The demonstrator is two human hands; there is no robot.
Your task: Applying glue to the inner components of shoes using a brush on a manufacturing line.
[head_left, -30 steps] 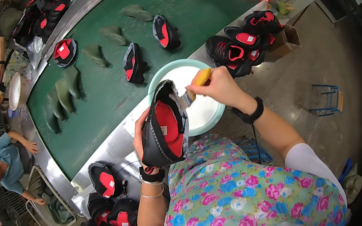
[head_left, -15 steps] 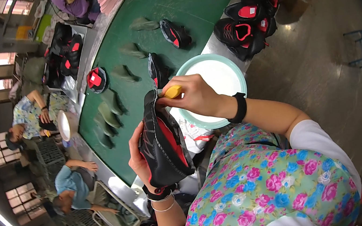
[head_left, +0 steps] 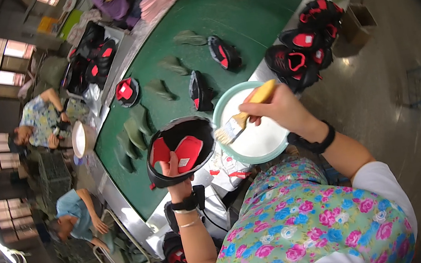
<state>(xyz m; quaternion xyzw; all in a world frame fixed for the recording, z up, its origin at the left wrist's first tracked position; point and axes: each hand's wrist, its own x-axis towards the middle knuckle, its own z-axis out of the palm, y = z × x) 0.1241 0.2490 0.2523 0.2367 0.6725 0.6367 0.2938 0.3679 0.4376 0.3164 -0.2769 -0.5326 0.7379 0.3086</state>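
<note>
My left hand (head_left: 176, 183) grips a black shoe upper (head_left: 172, 133), fingers reaching inside it. The upper's open side faces me and shows a red lining (head_left: 187, 153) with a white label. In my right hand (head_left: 290, 110) is a flat paintbrush (head_left: 258, 96) with a yellow handle, pinched between thumb and fingers. Its pale bristles point down-left over the left rim of a teal basin (head_left: 221, 102), close beside the upper. White liquid (head_left: 256, 143) fills much of the basin.
Several dark green foot-shaped pieces (head_left: 134, 134) and black-red uppers (head_left: 200, 90) lie on the green table (head_left: 253, 20). Black-red shoes (head_left: 312, 41) are piled at its right edge. Two people sit across the table, at the left; another person's arm shows at the top.
My right hand has moved from the upper's edge to above the basin, bringing the brush bristles into sight. My left hand has turned the upper so its open side faces me.
</note>
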